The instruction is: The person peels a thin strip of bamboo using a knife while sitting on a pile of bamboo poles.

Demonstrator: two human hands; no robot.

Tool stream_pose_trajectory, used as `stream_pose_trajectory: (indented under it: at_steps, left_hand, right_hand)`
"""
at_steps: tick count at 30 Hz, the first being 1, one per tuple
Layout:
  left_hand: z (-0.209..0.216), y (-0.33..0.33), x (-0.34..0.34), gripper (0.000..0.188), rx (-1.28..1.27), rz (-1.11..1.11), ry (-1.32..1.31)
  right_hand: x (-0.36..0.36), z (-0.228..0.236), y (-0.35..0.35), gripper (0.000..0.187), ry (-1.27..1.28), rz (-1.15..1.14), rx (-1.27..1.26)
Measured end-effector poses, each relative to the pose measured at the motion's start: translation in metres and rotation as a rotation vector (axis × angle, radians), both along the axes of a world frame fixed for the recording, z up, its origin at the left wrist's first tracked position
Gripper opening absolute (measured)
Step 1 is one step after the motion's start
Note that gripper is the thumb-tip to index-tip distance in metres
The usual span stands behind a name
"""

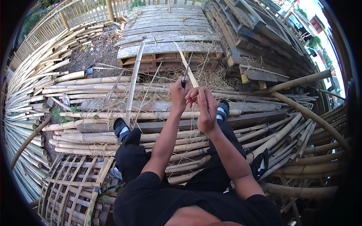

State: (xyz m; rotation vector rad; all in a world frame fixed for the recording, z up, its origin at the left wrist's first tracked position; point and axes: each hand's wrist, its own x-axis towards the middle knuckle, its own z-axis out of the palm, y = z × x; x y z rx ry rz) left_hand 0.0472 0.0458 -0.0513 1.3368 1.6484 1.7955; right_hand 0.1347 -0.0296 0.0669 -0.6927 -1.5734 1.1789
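Observation:
My left hand (178, 96) is closed around the dark handle of a knife (184, 81), whose thin blade points up and away from me. Close beside it, my right hand (204, 107) pinches a pale split bamboo strip (184, 62). The strip runs forward past the blade, and its far end narrows near the wooden pallet. Whether blade and strip touch, I cannot tell. Farther left, a longer bamboo slat (135, 81) leans with its upper end by the pallet's edge.
Bamboo poles (90, 116) lie in rows under my feet and pile up at the left. Ahead is a flat wooden pallet (169, 28) with shavings around it. Stacked pallets (260, 45) rise at the right. A bamboo lattice (71, 188) lies at lower left.

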Motion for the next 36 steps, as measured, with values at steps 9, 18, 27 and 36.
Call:
stream_pose_trajectory:
  at_steps: [9,18,27,36]
  left_hand:
    - [0.013,0.018,-0.024,0.02,-0.168,0.047,0.143]
    - [0.01,0.025,-0.035,0.025,-0.322,0.022,0.176]
    - [-0.006,0.034,-0.029,0.023,-0.379,0.101,0.254]
    - [0.002,0.023,-0.026,0.024,-0.475,-0.061,0.129]
  right_hand:
    - [0.003,-0.007,0.0,0.025,-0.038,-0.014,0.04]
    - [0.003,-0.003,0.003,0.031,-0.02,-0.023,0.076]
    - [0.003,-0.002,0.003,0.03,0.009,0.032,0.029]
    - [0.002,0.002,0.001,0.031,0.054,0.016,-0.018]
